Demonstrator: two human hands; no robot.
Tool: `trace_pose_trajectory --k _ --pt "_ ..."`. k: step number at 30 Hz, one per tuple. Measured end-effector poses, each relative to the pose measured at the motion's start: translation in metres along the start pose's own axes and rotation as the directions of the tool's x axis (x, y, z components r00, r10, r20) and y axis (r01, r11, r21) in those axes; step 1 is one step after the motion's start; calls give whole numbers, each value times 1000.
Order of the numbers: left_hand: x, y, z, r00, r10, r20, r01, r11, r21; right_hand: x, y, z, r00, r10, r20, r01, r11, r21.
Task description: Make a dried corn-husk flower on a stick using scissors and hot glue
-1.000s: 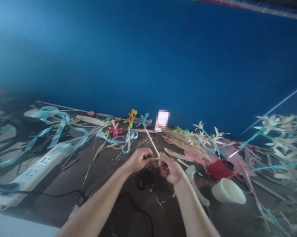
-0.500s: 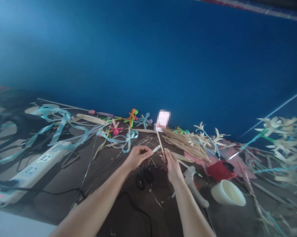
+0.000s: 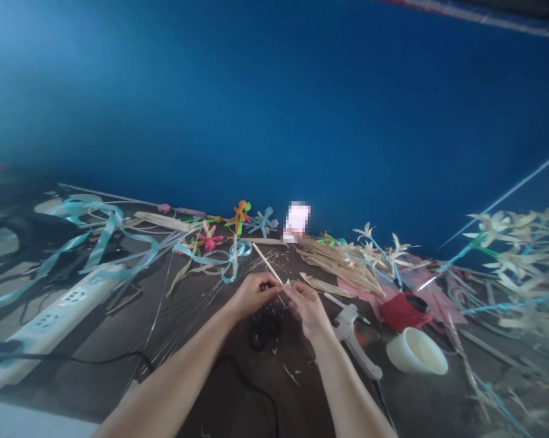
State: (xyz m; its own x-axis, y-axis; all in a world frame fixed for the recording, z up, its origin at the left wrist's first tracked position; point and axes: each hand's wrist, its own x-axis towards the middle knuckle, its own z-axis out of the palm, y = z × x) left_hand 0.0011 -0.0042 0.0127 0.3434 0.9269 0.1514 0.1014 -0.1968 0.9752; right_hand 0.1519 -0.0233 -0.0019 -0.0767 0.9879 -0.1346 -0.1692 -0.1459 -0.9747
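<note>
My left hand and my right hand meet fingertip to fingertip above the dark table. A thin pale stick slants up and left from between them, its lower end at my right fingertips. My left thumb and fingers are pinched at a small whitish strip, which lies against the stick; the fingers hide most of it. Under my hands rest the black handles of scissors. A white glue gun lies beside my right wrist.
Dried husks, a red roll, a white cup and cream flowers on blue stems stand right. Left are a power strip and blue ribbon. Colourful pipe-cleaner figures line the blue wall.
The stick has swung from nearly upright to slanting left. My hands have come together, and the whitish strip, which stuck out from my left fingers, is now mostly covered at the stick.
</note>
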Motion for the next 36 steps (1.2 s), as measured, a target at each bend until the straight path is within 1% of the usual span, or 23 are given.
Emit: trace_pose_trajectory --k 1,3,6,8,9,10,11,12,13,15,17,19,20,21,22,23,24,27,29,32,36 --pt "0 -1 -1 1000 16 -5 -16 1000 23 0 0 -1 999 51 16 -52 997 63" --pt "0 -3 -2 999 30 -18 -29 998 56 2 -3 -4 995 96 35 -100 985 138" --pt "1 -9 -5 999 -6 -38 7 1000 29 4 -9 -16 997 73 5 -73 982 174" --pt "4 -13 -8 994 -40 -106 35 998 -54 7 -12 -26 997 1 -83 14 983 181" --pt "5 -14 -10 985 -60 -160 41 992 -121 8 -12 -30 987 -59 -148 80 987 142" --pt "7 -15 -12 970 -86 -225 39 977 -208 10 -11 -32 954 -176 -243 186 982 19" --pt "8 -16 -14 954 -115 -277 29 955 -295 11 -8 -33 906 -298 -300 253 951 -180" --pt "9 -16 -15 940 -141 -311 15 928 -373 13 -4 -31 879 -383 -282 272 891 -363" --pt "9 -15 -16 931 -163 -327 4 899 -437 14 1 -28 868 -426 -255 279 843 -459" --pt "9 -13 -17 929 -187 -318 -5 856 -517 15 12 -19 873 -458 -165 283 753 -594" --pt "9 -12 -16 930 -203 -306 -2 831 -556 15 19 -10 870 -491 -44 319 628 -710" --pt "9 -11 -16 925 -220 -310 5 823 -568 14 19 -5 837 -542 70 382 488 -785" --pt "9 -12 -15 922 -229 -312 12 823 -567 13 17 -3 815 -572 95 409 451 -793" --pt "10 -12 -15 920 -238 -312 22 825 -565 11 13 -2 795 -599 102 429 434 -792" --pt "10 -13 -14 919 -247 -308 34 827 -561 9 9 0 781 -617 93 440 440 -783" --pt "10 -14 -13 920 -255 -297 50 829 -556 6 5 1 778 -624 72 445 466 -765" --pt "10 -15 -11 923 -263 -280 70 832 -550 4 2 2 784 -619 47 446 510 -736" --pt "9 -19 -2 943 -265 -202 130 851 -510 -2 -4 8 828 -560 -9 436 655 -618" --pt "7 -20 4 958 -249 -142 158 873 -462 -3 -3 9 856 -517 -24 419 719 -554" --pt "5 -22 11 972 -226 -67 186 907 -377 0 1 7 886 -461 -46 378 777 -503" --pt "2 -19 11 974 -228 3 218 930 -297 5 5 0 912 -407 -61 337 824 -455"
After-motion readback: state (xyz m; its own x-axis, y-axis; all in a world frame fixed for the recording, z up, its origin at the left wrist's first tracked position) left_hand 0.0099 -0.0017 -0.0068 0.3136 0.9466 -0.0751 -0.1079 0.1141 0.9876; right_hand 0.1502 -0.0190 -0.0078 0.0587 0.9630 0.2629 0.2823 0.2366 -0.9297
